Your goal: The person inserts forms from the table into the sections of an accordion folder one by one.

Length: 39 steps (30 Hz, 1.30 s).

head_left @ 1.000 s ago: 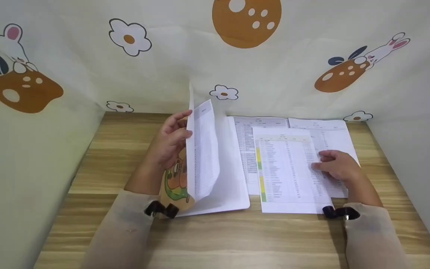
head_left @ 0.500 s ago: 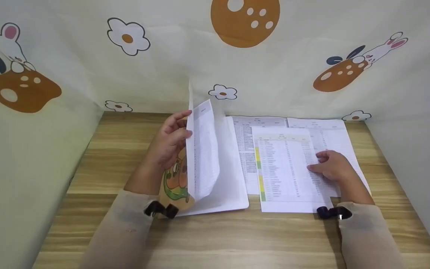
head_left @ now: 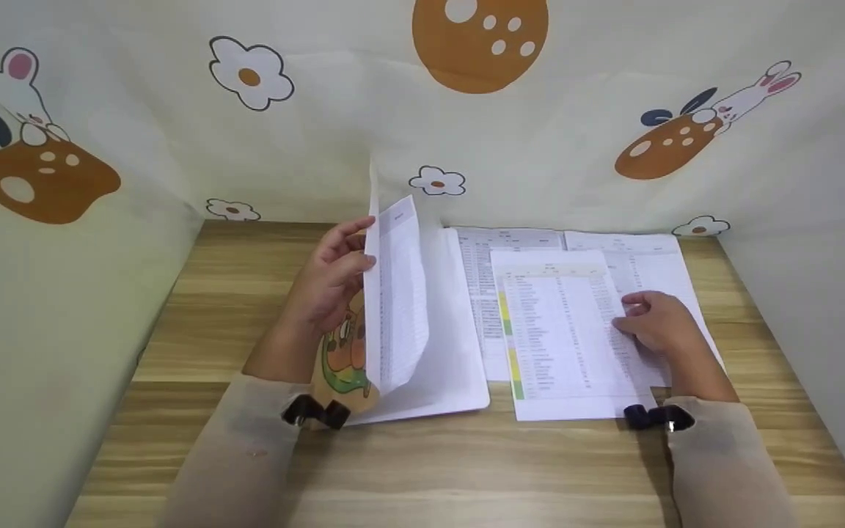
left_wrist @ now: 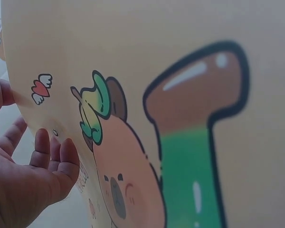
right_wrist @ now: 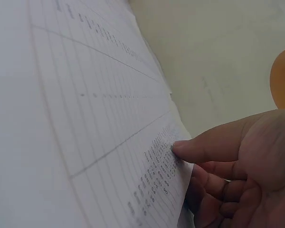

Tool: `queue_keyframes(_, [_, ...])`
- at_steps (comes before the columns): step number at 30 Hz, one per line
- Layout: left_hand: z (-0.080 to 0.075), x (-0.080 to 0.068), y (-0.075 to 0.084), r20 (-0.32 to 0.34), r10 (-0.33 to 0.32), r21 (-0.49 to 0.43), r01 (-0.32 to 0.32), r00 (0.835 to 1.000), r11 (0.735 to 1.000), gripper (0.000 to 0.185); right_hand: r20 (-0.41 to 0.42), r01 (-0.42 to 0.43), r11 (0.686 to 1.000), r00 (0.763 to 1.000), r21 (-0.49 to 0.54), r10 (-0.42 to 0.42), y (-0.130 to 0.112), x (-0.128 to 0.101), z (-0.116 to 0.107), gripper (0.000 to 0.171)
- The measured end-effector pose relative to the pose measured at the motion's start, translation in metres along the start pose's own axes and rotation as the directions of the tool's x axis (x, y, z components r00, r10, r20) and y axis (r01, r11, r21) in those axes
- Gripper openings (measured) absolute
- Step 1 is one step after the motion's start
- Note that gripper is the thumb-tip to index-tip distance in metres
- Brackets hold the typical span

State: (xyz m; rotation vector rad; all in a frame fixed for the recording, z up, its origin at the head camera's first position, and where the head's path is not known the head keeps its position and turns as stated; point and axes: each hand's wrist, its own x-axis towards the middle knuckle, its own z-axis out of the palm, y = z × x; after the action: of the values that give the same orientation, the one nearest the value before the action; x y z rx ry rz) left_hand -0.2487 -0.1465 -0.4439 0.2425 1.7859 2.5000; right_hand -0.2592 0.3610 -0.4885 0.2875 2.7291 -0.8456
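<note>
In the head view, my left hand holds the raised cover of a folder by its edge, thumb on the inner side. A cartoon animal is printed on the outside of that cover, which fills the left wrist view. Inside the cover, a loose printed sheet leans with it. To the right, my right hand pinches the right edge of a printed table sheet with yellow and green marks down its left side. The right wrist view shows the thumb on the sheet's face and fingers behind it.
Two more printed sheets lie behind the pinched one, one at the left partly covered, one at the right. A wood-grain table spans the front. Patterned cloth walls enclose the back and sides.
My right hand has moved slightly left, and the top of the pinched sheet has shifted a little left. The left hand and the raised cover stay nearly still.
</note>
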Motion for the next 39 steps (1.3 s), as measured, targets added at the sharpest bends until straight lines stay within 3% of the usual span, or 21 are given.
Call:
queue_keyframes(4, [-0.001, 0.0, 0.001, -0.006, -0.007, 0.002, 0.007, 1.0, 1.0, 0.059, -0.009, 0.012, 0.999, 1.0, 0.034, -0.012, 0.003, -0.001, -0.004, 0.056])
queue_keyframes(7, [-0.001, 0.0, 0.002, -0.01, -0.01, -0.015, 0.01, 1.0, 1.0, 0.058, 0.007, 0.011, 0.992, 1.0, 0.122, -0.012, 0.003, -0.003, -0.007, 0.051])
queue_keyframes(11, [-0.002, 0.0, 0.003, -0.006, -0.001, -0.032, 0.001, 1.0, 0.999, 0.057, 0.023, 0.033, 0.967, 0.999, 0.254, -0.04, 0.005, -0.004, -0.009, 0.049])
queue_keyframes(18, [-0.004, 0.0, 0.002, 0.019, -0.003, -0.047, 0.004, 1.0, 0.999, 0.056, 0.045, 0.016, 0.919, 0.998, 0.393, -0.037, 0.005, -0.005, -0.016, 0.053])
queue_keyframes(21, [-0.005, 0.001, 0.002, 0.026, -0.009, -0.044, 0.01, 1.0, 0.999, 0.056, 0.04, 0.006, 0.865, 0.999, 0.501, -0.029, 0.004, -0.007, -0.021, 0.051])
queue_keyframes(28, [-0.004, 0.001, 0.001, 0.023, -0.019, -0.065, 0.02, 1.0, 0.998, 0.057, 0.008, 0.041, 0.662, 0.997, 0.748, -0.072, 0.0, -0.016, -0.031, 0.019])
queue_keyframes(32, [-0.003, 0.0, 0.002, 0.024, -0.017, -0.077, 0.019, 1.0, 0.997, 0.055, 0.006, 0.049, 0.555, 0.995, 0.83, -0.098, -0.004, -0.023, -0.035, 0.014])
queue_keyframes(39, [-0.003, 0.0, 0.002, 0.025, -0.011, -0.086, 0.013, 1.0, 0.996, 0.054, 0.011, 0.055, 0.425, 0.988, 0.904, -0.152, -0.021, -0.031, -0.036, 0.014])
